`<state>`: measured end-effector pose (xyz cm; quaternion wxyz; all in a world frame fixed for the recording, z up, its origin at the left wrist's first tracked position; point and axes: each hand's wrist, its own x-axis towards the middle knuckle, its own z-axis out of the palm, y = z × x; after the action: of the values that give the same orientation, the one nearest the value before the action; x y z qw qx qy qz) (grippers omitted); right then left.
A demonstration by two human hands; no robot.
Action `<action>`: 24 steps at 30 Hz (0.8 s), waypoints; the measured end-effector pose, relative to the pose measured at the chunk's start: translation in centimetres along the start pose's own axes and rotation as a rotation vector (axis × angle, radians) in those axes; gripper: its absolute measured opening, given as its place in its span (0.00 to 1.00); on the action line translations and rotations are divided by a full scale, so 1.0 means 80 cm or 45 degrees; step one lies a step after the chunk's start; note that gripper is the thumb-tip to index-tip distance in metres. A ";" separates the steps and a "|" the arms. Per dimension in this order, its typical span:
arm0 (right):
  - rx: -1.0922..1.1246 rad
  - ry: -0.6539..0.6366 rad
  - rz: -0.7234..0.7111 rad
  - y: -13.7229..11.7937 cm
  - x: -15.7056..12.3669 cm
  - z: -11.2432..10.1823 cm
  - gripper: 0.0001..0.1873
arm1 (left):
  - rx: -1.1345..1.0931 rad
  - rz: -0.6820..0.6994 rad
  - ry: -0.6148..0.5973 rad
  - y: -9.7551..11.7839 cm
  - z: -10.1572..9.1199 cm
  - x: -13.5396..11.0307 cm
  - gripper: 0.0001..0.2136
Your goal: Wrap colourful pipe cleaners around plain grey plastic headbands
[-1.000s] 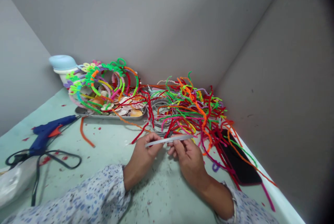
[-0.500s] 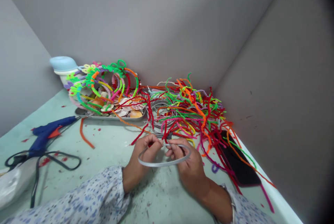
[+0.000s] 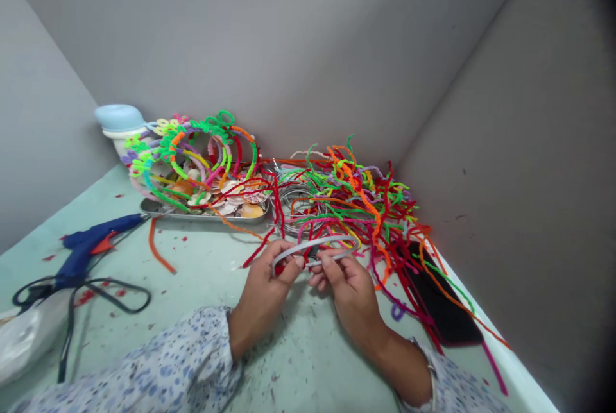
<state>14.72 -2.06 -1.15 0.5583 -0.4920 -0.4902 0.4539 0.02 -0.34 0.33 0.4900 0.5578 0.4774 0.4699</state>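
My left hand (image 3: 267, 285) and my right hand (image 3: 349, 288) hold a thin grey headband (image 3: 315, 245) between them, just above the pale green table (image 3: 202, 272). Each hand pinches one end of the band, and its arc curves up and away from me. Right behind the band lies a tangled heap of coloured pipe cleaners (image 3: 351, 201). A loose red pipe cleaner (image 3: 257, 251) lies beside my left fingers.
A metal tray (image 3: 202, 213) at the back left holds shells and headbands wrapped in pipe cleaners (image 3: 187, 147). A blue glue gun (image 3: 89, 246) with a black cord lies at the left. A dark phone (image 3: 443, 304) lies at the right. Grey walls close the corner.
The headband has turned in my hands: edge-on a second ago, then looping towards me, now arching up and away. Both hands stayed in place.
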 end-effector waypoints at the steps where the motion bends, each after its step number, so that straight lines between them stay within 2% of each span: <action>1: 0.006 0.012 0.009 -0.002 0.000 0.000 0.14 | 0.015 0.044 0.006 0.001 -0.001 -0.001 0.07; 6: 0.028 0.072 0.026 -0.007 0.002 0.001 0.14 | 0.246 0.238 -0.017 0.007 -0.003 -0.004 0.05; 10: 0.028 0.073 0.024 -0.006 0.004 0.000 0.14 | 0.303 0.331 -0.054 0.007 -0.004 -0.004 0.04; 24: -0.004 0.046 -0.066 0.003 -0.001 -0.003 0.10 | 0.353 0.342 -0.012 0.000 -0.004 -0.001 0.05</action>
<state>14.97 -2.16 -1.39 0.5776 -0.4881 -0.4934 0.4297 -0.28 -0.40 0.39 0.3437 0.6807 0.4566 0.4582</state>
